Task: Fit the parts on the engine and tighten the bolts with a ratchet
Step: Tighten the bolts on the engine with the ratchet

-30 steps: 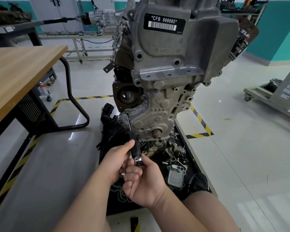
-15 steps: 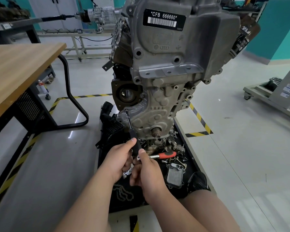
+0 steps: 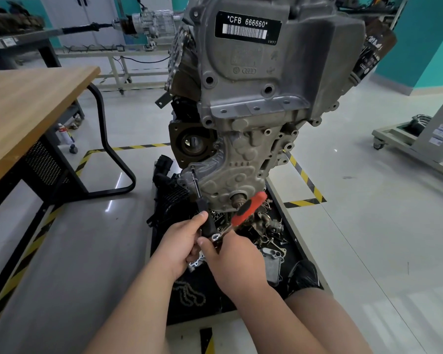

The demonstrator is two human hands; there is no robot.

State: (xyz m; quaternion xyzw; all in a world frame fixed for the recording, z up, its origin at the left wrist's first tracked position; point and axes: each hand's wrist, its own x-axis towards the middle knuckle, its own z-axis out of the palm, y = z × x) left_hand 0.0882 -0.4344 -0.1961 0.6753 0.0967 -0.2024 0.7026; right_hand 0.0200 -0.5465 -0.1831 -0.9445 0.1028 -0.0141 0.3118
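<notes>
So the left hand (image 3: 182, 241) is wrapped round the fat black grip of the extension bar (image 3: 207, 223), thumb on top. The right hand (image 3: 237, 256) pinches the ratchet (image 3: 250, 208) right at its head, where it meets the tail end of the bar, just under the left thumb. The ratchet's orange handle sticks up and away to the right of that pinch, with nobody holding it. From the left grip the thin shaft runs up and slightly left to the edge of the lower cover (image 3: 230, 175) on the engine (image 3: 253, 98). The tip is too small to say whether it's actually seated on a bolt.

Handling, my guess: the ratchet and bar are stiff steel and light enough, but that long skinny bar will want to wobble and cam off the bolt head if it gets pushed sideways. So one hand on the black grip near the head to steady it makes sense. For real torque the other hand should slide out from the head onto the orange handle, which looks grippy and gives way more leverage. Pinching at the head is fine for spinning, not for tightening. The engine is a heavy lump and shouldn't budge. Below both grips sits the black tray (image 3: 215, 310) full of loose parts (image 3: 269, 226).
</notes>
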